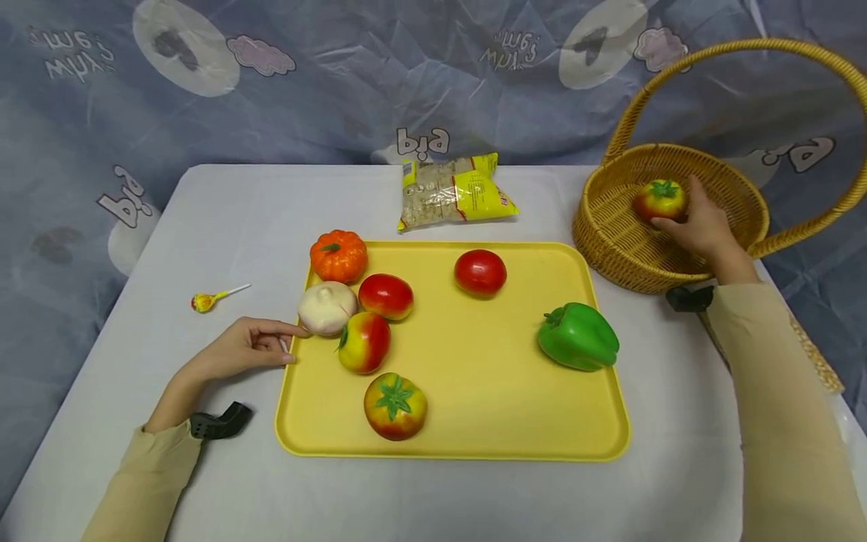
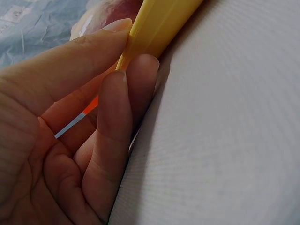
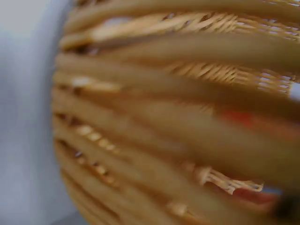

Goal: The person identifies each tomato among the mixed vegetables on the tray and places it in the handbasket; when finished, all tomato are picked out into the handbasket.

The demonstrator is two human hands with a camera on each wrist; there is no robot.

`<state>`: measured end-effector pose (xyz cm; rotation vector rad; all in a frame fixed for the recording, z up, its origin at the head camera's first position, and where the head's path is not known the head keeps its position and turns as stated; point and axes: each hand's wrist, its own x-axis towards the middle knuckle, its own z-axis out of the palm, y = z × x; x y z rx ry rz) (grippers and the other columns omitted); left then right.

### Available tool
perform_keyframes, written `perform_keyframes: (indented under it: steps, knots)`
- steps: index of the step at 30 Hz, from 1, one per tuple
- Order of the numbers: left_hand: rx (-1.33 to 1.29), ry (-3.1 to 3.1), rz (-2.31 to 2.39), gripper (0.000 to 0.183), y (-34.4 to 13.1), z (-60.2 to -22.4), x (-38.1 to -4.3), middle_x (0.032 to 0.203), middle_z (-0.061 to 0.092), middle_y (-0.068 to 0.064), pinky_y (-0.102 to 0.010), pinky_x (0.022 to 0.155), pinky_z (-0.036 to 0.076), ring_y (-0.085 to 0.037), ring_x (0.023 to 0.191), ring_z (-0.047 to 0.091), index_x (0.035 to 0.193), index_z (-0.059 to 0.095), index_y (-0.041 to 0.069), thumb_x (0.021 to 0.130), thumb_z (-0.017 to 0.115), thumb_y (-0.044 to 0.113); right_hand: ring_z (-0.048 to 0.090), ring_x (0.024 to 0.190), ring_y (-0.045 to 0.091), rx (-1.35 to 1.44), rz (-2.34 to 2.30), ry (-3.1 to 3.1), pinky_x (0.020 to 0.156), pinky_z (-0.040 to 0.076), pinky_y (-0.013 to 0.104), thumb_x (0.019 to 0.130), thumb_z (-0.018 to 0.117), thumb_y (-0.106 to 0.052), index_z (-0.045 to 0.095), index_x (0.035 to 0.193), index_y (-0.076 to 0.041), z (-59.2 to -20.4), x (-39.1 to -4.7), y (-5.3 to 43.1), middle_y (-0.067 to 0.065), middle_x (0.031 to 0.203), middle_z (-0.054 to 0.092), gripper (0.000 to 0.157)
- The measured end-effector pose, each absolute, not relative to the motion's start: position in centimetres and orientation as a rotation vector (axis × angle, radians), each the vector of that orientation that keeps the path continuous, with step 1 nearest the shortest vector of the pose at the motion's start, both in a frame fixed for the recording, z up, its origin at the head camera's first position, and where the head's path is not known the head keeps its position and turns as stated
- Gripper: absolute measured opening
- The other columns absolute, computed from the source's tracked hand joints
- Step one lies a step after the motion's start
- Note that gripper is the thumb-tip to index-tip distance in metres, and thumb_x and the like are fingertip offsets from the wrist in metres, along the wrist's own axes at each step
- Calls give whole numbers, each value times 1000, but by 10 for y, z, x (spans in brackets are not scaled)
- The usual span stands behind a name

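Inside the wicker basket (image 1: 612, 241), my right hand (image 1: 704, 222) holds a red-yellow toy tomato (image 1: 660, 199) with a green leafy top, thumb and fingers around its side. In the right wrist view, blurred basket weave (image 3: 154, 112) hides that hand. My left hand (image 1: 247, 348) pinches the left rim of the yellow tray (image 1: 488, 406); the left wrist view shows the thumb over the tray edge (image 2: 157, 28) and fingertips below. Close to this hand on the tray are a whitish garlic-like bulb (image 1: 327, 309) and a red-yellow fruit (image 1: 366, 343).
The tray also bears an orange pumpkin (image 1: 339, 257), two red oval fruits (image 1: 386, 296) (image 1: 480, 272), another tomato (image 1: 396, 406) and a green bell pepper (image 1: 579, 336). A lollipop (image 1: 205, 302) lies left, a yellow snack bag (image 1: 454, 192) behind. The basket's tall handle (image 1: 765, 45) arches over it.
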<state>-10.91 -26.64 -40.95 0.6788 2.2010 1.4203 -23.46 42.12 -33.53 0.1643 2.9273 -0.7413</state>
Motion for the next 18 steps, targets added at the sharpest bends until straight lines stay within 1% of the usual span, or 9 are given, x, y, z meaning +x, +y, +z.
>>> perform_keyframes:
  steps: [4,8,14,17,18]
  knots:
    - [689,2203,1423,36,-266,-409,-109,64,55,11,-24,45,35,0,51,40,115,59,-10,82,68,0,4,136,56,126,-753,2972,110,7,65,94,48,-39,-17,148,-6,-327,-229,415,35,151,-3,91]
    - [686,2209,1419,37,-266,-408,-110,65,55,13,-23,45,35,2,52,40,115,59,-10,82,68,0,2,138,54,89,-767,3028,110,7,65,95,47,-34,-14,149,-6,-313,-218,405,35,151,-5,86]
    - [706,2198,1426,36,-267,-409,-111,58,48,9,-26,43,31,-1,50,37,115,59,-10,81,68,-1,4,142,48,10,-865,3159,113,6,61,94,49,-24,0,151,-6,-301,-206,390,30,154,4,77]
    - [707,2201,1425,36,-267,-411,-111,58,48,8,-26,43,31,-1,50,37,115,59,-9,81,68,-1,20,136,45,-17,-931,3229,111,15,60,93,51,-21,11,151,-10,-297,-200,379,28,151,16,71]
    - [706,2203,1424,36,-267,-411,-111,58,48,8,-25,44,31,0,50,37,115,59,-9,81,68,-1,29,129,40,-23,-941,3255,108,20,56,93,52,-21,15,151,-12,-296,-197,375,27,149,21,69]
